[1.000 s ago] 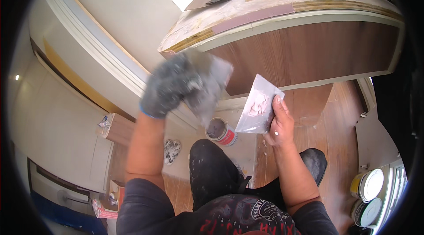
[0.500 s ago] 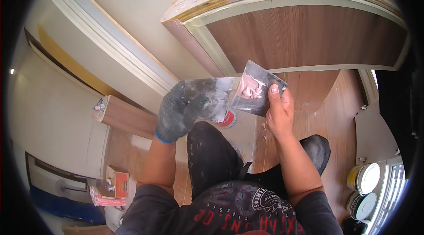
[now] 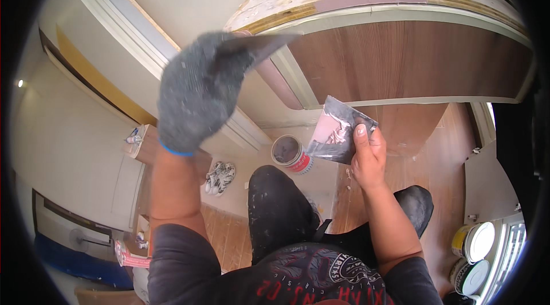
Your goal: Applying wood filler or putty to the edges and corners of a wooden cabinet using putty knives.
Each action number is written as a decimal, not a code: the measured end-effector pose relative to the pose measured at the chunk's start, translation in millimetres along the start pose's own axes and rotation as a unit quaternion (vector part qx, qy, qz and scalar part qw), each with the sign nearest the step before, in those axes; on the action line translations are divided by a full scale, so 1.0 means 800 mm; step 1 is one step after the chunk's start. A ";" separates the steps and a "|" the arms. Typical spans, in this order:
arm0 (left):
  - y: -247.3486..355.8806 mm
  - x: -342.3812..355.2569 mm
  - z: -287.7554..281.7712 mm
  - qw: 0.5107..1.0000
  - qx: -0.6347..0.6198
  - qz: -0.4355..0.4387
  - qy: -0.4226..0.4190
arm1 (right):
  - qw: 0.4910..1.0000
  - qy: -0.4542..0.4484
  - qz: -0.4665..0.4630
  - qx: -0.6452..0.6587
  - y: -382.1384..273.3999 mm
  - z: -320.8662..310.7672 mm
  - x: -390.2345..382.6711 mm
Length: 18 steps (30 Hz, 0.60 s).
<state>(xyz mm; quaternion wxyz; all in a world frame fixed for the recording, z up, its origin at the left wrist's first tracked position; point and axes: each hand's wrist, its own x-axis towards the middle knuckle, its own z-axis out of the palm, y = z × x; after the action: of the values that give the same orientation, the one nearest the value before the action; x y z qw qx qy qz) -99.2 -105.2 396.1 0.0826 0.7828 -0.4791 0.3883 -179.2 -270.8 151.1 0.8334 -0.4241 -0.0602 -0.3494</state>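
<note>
Entry — filler work on a curved wooden panel, seen from above the person's own lap.

Left hand: in a grey knitted glove with a blue cuff, raised high, forearm near upright. Its fingers are closed round a putty knife, the blade pointing right and its tip at or just beside the pale, patched edge of the wooden panel; actual contact cannot be told.

Right hand: bare, held lower and nearer the body, thumb on top. Fingers pinched on a second flat blade that carries a smear of pinkish filler, tilted face-up beneath the panel's underside.

Filler tub: open, red-sided, on the floor between the knees and the wall, just left of the loaded blade.

Step in hand, as judged — filler being spread along the panel's edge strip, with the supply kept ready on the other blade. The next move calls for a flat, steady drawing of the knife along the seam, blade kept at a low angle.

Also present: paint cans at lower right; a pair of shoes on the floor.
</note>
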 end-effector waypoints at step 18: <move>-0.033 0.108 0.006 0.982 0.145 0.065 -0.101 | 0.999 -0.016 0.023 0.036 0.005 -0.003 0.010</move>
<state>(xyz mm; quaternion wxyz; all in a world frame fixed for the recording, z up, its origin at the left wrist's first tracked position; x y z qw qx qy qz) -54.2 -153.1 458.7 -0.1058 0.7889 -0.4737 0.3769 -170.8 -275.4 149.7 0.8547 -0.4007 -0.0763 -0.3213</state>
